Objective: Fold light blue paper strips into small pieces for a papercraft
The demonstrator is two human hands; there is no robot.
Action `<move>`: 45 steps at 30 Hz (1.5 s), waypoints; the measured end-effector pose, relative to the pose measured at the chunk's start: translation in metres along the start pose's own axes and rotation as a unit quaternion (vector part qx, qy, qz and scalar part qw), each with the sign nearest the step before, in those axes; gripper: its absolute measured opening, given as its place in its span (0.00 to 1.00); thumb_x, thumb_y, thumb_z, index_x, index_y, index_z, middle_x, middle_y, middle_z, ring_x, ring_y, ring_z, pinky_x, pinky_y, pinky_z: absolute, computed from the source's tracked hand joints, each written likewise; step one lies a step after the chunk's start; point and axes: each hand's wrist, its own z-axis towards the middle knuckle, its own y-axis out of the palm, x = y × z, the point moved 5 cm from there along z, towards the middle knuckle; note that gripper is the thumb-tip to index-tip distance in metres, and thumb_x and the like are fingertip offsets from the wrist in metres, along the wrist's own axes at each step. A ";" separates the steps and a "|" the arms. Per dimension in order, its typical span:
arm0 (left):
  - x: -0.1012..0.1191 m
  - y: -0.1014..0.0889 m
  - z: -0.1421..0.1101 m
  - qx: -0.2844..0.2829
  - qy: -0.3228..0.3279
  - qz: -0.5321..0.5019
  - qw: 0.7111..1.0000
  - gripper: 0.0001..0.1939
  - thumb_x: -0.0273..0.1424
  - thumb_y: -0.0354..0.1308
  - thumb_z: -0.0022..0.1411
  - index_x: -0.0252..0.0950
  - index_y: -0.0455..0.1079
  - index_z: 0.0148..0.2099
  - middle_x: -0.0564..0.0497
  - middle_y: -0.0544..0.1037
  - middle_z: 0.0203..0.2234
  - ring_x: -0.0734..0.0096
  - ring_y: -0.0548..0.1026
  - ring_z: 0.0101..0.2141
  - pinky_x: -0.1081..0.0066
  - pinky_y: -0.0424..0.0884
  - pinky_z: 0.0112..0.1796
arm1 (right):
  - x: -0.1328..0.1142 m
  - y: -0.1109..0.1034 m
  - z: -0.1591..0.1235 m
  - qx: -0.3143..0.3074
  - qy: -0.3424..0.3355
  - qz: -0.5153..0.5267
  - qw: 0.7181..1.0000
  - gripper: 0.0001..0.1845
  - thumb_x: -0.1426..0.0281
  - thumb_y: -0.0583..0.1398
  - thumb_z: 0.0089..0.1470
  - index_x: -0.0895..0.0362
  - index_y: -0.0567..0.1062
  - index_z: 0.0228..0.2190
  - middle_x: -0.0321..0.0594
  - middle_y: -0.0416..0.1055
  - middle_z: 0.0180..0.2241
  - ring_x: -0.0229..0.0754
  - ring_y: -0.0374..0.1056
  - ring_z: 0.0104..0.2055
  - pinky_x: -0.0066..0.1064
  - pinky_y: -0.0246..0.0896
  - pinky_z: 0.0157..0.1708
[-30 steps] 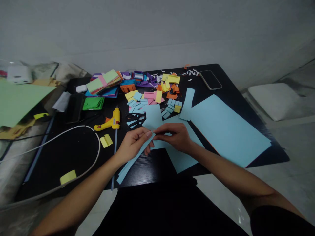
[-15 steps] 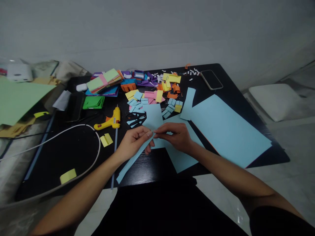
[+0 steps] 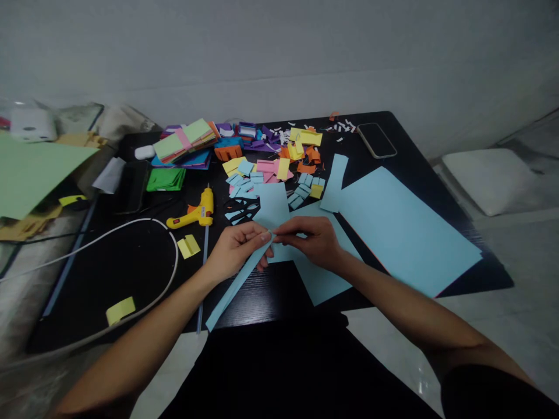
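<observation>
Between the fingers of my left hand (image 3: 240,247) is a long light-blue paper strip (image 3: 233,291), which slants down toward the table's front edge. My right hand (image 3: 312,238) pinches the strip's upper end, fingertips meeting those of the left. Light-blue paper pieces lie beneath and beyond my hands: an upright rectangle (image 3: 273,203), a larger sheet (image 3: 321,285) under the right wrist and a narrow piece (image 3: 335,183) farther back. Black-handled scissors (image 3: 241,206) rest just beyond my left hand, over small blue scraps.
A yellow glue gun (image 3: 201,210) lies left of my hands, near a looping white cable (image 3: 174,262). Folded colored paper pieces (image 3: 266,166) crowd the back. A blue sheet stack (image 3: 408,233) and a phone (image 3: 376,140) are on the right of the black table (image 3: 262,299).
The lower end of the strip has shifted slightly down and toward me. Both hands keep nearly the same place and grip.
</observation>
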 end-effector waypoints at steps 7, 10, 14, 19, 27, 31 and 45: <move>0.001 0.001 0.001 0.003 0.001 0.005 1.000 0.16 0.42 0.68 0.64 0.32 0.74 0.36 0.52 0.80 0.24 0.76 0.77 0.19 0.78 0.76 0.21 | 0.000 0.001 -0.001 0.003 -0.021 0.023 1.000 0.03 0.68 0.71 0.56 0.52 0.86 0.35 0.35 0.82 0.30 0.36 0.77 0.28 0.27 0.73 0.31; 0.000 0.001 0.002 0.005 0.003 0.006 1.000 0.16 0.41 0.68 0.64 0.32 0.73 0.36 0.52 0.80 0.23 0.76 0.77 0.19 0.78 0.76 0.21 | 0.002 0.001 -0.001 0.004 -0.011 0.019 1.000 0.04 0.67 0.71 0.56 0.52 0.86 0.35 0.35 0.82 0.30 0.37 0.77 0.29 0.28 0.74 0.31; -0.001 0.001 0.002 -0.002 0.018 -0.002 1.000 0.15 0.39 0.67 0.65 0.32 0.73 0.36 0.52 0.80 0.23 0.77 0.77 0.19 0.78 0.76 0.21 | 0.003 0.001 -0.001 0.001 0.002 0.014 1.000 0.05 0.66 0.71 0.56 0.52 0.86 0.35 0.36 0.82 0.31 0.38 0.77 0.30 0.29 0.74 0.32; -0.004 -0.001 0.002 -0.002 0.031 0.004 1.000 0.14 0.39 0.66 0.66 0.32 0.74 0.37 0.52 0.80 0.24 0.76 0.77 0.20 0.77 0.76 0.21 | 0.004 0.001 -0.001 -0.002 0.020 0.007 1.000 0.06 0.64 0.71 0.56 0.53 0.86 0.34 0.37 0.82 0.30 0.38 0.76 0.30 0.30 0.73 0.33; -0.004 -0.001 0.002 0.017 0.072 0.049 0.996 0.14 0.38 0.65 0.67 0.32 0.73 0.37 0.51 0.80 0.24 0.75 0.77 0.20 0.76 0.75 0.22 | 0.010 0.007 -0.002 -0.059 0.131 0.094 0.985 0.15 0.59 0.69 0.57 0.59 0.79 0.36 0.38 0.78 0.28 0.38 0.75 0.29 0.30 0.71 0.32; -0.003 -0.001 0.001 0.020 0.076 0.057 0.995 0.15 0.40 0.65 0.67 0.32 0.73 0.37 0.50 0.81 0.25 0.74 0.77 0.21 0.74 0.76 0.23 | 0.011 0.011 -0.002 -0.082 0.144 0.106 0.980 0.15 0.59 0.67 0.60 0.59 0.77 0.32 0.36 0.75 0.25 0.35 0.71 0.26 0.28 0.67 0.29; -0.001 0.004 0.002 0.034 0.074 0.046 0.996 0.16 0.42 0.62 0.69 0.33 0.72 0.37 0.52 0.80 0.24 0.75 0.77 0.22 0.75 0.77 0.25 | 0.012 0.008 0.000 -0.045 0.119 0.049 0.991 0.10 0.64 0.66 0.57 0.58 0.77 0.31 0.34 0.73 0.24 0.35 0.68 0.25 0.27 0.65 0.27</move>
